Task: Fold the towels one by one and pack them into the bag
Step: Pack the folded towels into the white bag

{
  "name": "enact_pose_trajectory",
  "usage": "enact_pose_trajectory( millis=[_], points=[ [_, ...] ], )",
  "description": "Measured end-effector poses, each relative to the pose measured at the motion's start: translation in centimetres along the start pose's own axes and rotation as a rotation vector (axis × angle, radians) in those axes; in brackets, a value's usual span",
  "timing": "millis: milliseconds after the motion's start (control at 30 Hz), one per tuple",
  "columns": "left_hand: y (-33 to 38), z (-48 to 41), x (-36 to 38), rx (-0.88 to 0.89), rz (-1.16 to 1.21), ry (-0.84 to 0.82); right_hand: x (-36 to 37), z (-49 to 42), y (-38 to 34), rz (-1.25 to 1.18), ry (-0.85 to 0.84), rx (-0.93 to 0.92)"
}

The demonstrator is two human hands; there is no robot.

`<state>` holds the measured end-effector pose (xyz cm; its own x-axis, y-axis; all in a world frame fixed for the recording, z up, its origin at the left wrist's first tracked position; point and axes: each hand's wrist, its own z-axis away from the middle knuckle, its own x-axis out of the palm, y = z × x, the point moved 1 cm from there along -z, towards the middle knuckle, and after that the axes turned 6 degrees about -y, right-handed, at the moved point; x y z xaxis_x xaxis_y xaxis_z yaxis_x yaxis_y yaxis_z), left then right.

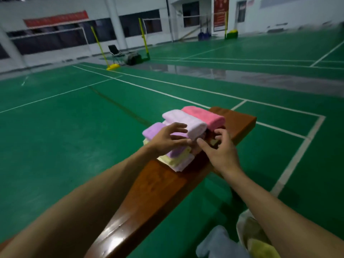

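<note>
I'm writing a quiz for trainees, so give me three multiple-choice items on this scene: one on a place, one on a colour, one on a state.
1. The towel pile lies on: A the wooden bench; B the floor; C a chair.
2. The farthest towel is: A blue; B pink; C green.
3. The pile's towels are: A spread flat; B hanging; C folded.
Answers: 1 A, brown wood shows under it; 2 B, it is plainly pink; 3 C, each forms a compact bundle.

1 head view – forward and down, near the bench (pixel 154 187).
</note>
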<state>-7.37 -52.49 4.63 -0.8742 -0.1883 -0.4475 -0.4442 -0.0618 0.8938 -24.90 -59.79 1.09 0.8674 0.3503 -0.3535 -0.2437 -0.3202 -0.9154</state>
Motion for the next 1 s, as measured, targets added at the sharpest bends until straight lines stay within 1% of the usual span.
enact_pose_trajectory(
  millis=[133, 233, 300, 467, 533, 567, 667, 700, 800, 933, 1000],
  points=[
    [-0.9, -0.3, -4.0, 0.048, -0.045, 0.075, 4.4, -1.9, -2.9, 0.048, -0.008, -0.064],
    [-2.8, -1.5, -6.7, 0.064, -0.053, 0.13, 7.4, -3.1, -3.7, 0.132, 0.045, -0.103],
    [-4.0, -2.3, -8.0, 0.08, -0.104, 0.166, 8.8, -3.6, -3.7, 0.16, 0.073, -0.15],
    [-8.2, -4.4, -9.6, 0.053, -0.29, 0.215, 12.0, -4.1, -1.4, 0.169, 0.005, -0.213],
    [-9.8, -4.9, -9.8, 0.021, -0.289, 0.185, 12.5, -4.0, -0.3, 0.189, 0.011, -0.231],
    [-10.5, -5.1, -9.6, 0.011, -0.226, 0.152, 12.6, -3.9, 0.3, 0.204, 0.022, -0.242],
    [-11.5, -4.9, -8.9, -0.025, 0.062, 0.086, 12.7, -3.5, 1.0, 0.21, 0.034, -0.264],
    [-11.8, -4.7, -8.9, -0.024, 0.089, 0.086, 12.8, -3.4, 1.0, 0.187, 0.03, -0.261],
    [-12.0, -3.7, -8.8, -0.053, 0.068, 0.044, 12.2, -2.8, 1.4, 0.104, 0.04, -0.249],
    [-10.8, -1.4, -8.7, -0.145, 0.122, -0.102, 9.7, -1.1, 3.0, -0.046, 0.037, -0.273],
    [-10.4, -0.4, -8.2, -0.136, 0.094, -0.179, 8.8, -0.5, 4.1, -0.088, 0.0, -0.282]
  ],
)
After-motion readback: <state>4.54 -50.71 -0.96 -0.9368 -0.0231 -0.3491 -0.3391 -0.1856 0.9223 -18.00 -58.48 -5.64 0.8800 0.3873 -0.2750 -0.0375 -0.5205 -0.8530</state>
